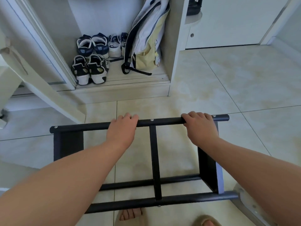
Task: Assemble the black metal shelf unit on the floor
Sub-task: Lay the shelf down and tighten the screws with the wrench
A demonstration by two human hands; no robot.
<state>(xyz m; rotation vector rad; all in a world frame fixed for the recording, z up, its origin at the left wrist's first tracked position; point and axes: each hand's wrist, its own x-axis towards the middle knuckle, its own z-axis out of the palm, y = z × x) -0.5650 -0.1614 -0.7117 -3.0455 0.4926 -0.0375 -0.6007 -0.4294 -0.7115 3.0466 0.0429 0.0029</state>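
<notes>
The black metal shelf frame (155,160) stands on the tiled floor in front of me, with round tubes at the far and near sides, a flat centre bar and dark side panels. My left hand (122,128) grips the far top tube (91,126) left of the centre bar. My right hand (201,126) grips the same tube near its right end. Two lower tubes run across close to my feet.
An open cabinet (123,88) ahead holds several pairs of sneakers (91,62) and a yellow-and-white backpack (146,44). A pale angled board (42,79) leans at the left. My sandalled feet (130,216) stand just behind the frame. Tiled floor (244,88) spreads to the right.
</notes>
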